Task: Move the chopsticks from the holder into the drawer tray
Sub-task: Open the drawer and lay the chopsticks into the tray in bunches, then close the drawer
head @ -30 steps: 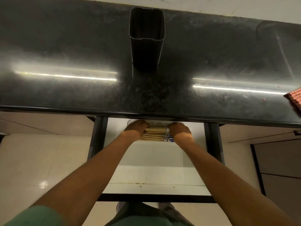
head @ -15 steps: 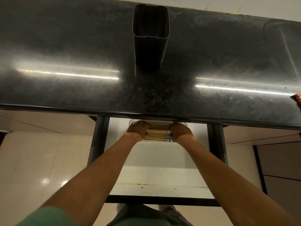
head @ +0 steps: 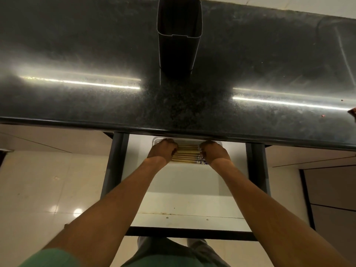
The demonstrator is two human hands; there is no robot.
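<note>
No legible text, label, brand, number or sign found. The blue marks on the chopsticks are too small to read as writing.

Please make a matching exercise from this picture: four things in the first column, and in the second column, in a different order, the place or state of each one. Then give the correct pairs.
Things:
1. holder
2. chopsticks
3. left hand
4. right hand

Places or states:
A. at the patterned ends of the bundle
B. standing upright on the dark countertop, nothing visible inside
C. lying flat, side by side, in the open drawer under the counter edge
D. at the plain ends of the bundle

Pairs: 1-B, 2-C, 3-D, 4-A
</note>
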